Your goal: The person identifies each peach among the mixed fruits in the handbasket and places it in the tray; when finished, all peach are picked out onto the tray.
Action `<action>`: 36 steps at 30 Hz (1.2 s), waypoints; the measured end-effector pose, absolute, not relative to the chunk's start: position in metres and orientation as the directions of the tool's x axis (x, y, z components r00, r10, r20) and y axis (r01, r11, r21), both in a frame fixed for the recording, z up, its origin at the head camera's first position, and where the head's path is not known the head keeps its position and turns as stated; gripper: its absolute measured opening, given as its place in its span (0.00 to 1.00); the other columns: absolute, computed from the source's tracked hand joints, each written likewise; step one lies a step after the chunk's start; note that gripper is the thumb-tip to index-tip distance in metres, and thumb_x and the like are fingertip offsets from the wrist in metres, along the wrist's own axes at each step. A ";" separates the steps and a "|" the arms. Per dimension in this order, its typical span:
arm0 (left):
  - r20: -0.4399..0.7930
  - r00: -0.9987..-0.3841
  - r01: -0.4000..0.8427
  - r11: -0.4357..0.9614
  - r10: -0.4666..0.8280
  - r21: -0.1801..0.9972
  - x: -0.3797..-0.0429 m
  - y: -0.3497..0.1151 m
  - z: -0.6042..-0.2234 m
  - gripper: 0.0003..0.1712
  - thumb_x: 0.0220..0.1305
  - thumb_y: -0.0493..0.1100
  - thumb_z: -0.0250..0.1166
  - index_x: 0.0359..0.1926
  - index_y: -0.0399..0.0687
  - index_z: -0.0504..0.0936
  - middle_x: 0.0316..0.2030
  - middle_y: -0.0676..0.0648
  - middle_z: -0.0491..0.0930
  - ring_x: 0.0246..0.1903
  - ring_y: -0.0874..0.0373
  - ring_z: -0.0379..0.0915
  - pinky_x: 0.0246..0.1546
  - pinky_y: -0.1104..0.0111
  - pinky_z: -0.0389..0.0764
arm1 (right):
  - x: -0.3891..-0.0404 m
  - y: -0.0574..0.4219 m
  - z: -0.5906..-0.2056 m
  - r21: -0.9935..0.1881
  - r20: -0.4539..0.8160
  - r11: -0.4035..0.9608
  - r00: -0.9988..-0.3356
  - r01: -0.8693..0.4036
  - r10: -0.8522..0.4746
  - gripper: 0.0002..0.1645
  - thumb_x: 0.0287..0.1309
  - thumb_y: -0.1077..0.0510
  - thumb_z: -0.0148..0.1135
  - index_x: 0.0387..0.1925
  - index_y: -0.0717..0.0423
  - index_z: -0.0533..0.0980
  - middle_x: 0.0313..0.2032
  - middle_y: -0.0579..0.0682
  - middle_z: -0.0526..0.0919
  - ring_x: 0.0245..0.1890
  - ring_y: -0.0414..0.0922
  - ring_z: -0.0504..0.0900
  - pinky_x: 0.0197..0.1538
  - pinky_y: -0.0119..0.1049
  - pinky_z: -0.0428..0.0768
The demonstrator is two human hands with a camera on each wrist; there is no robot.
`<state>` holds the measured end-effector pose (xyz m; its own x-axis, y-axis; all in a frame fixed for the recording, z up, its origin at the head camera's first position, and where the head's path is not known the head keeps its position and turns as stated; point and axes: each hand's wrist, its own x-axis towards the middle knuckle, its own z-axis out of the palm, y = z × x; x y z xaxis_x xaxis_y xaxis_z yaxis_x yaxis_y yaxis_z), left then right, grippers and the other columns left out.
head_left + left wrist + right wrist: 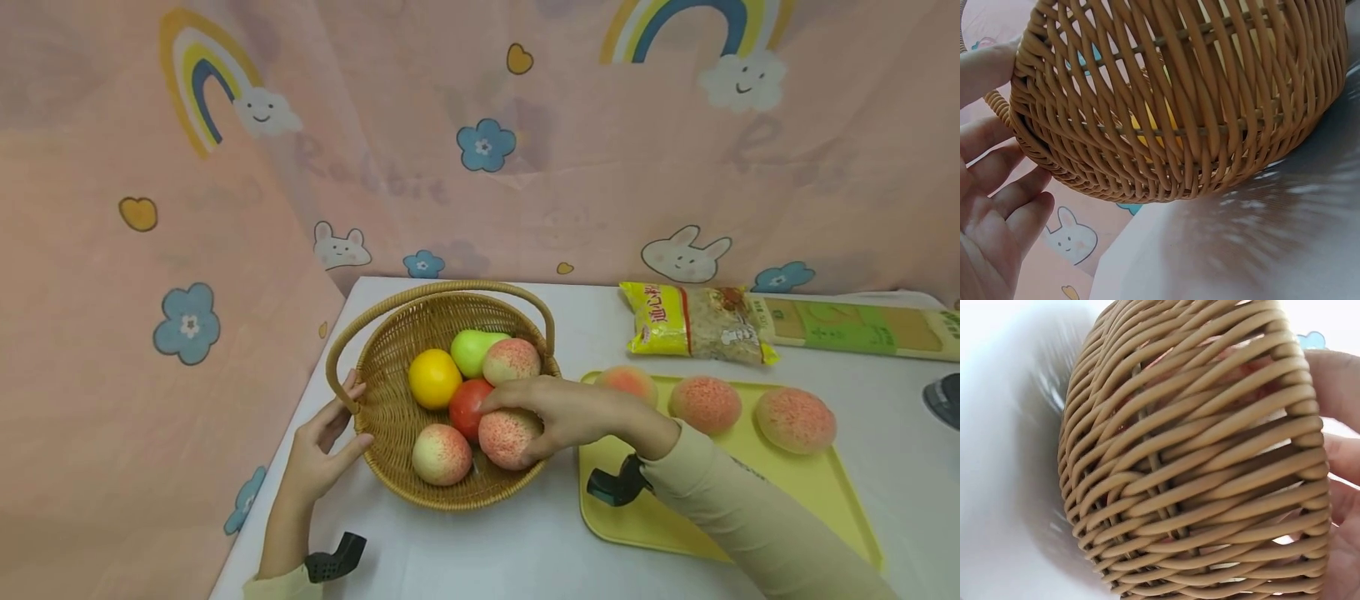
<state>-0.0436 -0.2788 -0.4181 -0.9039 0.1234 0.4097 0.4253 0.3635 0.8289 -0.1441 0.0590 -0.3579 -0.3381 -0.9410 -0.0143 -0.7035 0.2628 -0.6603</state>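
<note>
A wicker basket (390, 467) with an arched handle stands on the white table, tilted-looking from above. Inside lie an orange (435, 379), a green pear (471, 353), a red round fruit (467, 410) and several peaches, one at the front left (442, 455) and one by the pear (513, 361). My left hand (318, 454) holds the basket's left rim by the handle's foot, thumb and fingers at the edge. Reaching over the right rim, my right hand (570, 412) grips a peach (510, 439) low in the basket. In the right wrist view the woven wall hides that peach.
To the right is a yellow tray (622, 525) bearing three peaches (705, 404), under and beside my right forearm. Behind it lie a yellow food packet (697, 323) and a long green-labelled pack (862, 327). A dark object (943, 400) sits at the right edge. Patterned cloth hangs behind.
</note>
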 end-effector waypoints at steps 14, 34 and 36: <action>0.392 -0.914 0.403 0.366 0.108 0.839 -0.043 -0.280 -0.420 0.37 0.50 0.22 0.65 0.63 0.33 0.68 0.70 0.39 0.56 0.69 0.61 0.57 0.63 0.77 0.65 | -0.140 0.086 -0.358 -0.790 0.268 0.111 -0.503 -0.603 -0.822 0.39 0.46 0.55 0.74 0.62 0.53 0.70 0.61 0.50 0.74 0.60 0.42 0.72 0.59 0.36 0.75; 0.384 -0.915 0.401 0.352 0.121 0.846 -0.043 -0.282 -0.420 0.37 0.50 0.21 0.64 0.64 0.30 0.66 0.71 0.39 0.55 0.69 0.62 0.56 0.64 0.77 0.64 | -0.106 0.183 -0.381 -0.858 0.427 -0.084 -0.614 -0.506 -0.664 0.45 0.38 0.80 0.66 0.62 0.74 0.62 0.63 0.58 0.70 0.64 0.40 0.68 0.59 0.26 0.74; 0.383 -0.916 0.400 0.355 0.120 0.845 -0.043 -0.282 -0.420 0.37 0.50 0.21 0.64 0.64 0.30 0.67 0.71 0.39 0.55 0.69 0.61 0.56 0.64 0.77 0.64 | -0.100 0.193 -0.390 -0.879 0.388 -0.052 -0.648 -0.474 -0.656 0.44 0.39 0.81 0.65 0.62 0.73 0.62 0.62 0.56 0.71 0.63 0.39 0.70 0.57 0.25 0.75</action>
<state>-0.0428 -0.2818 -0.4197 -0.9157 0.1202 0.3835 0.4004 0.3546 0.8449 -0.0998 0.1928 -0.3905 -0.6476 -0.6558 0.3881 -0.4738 -0.0524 -0.8791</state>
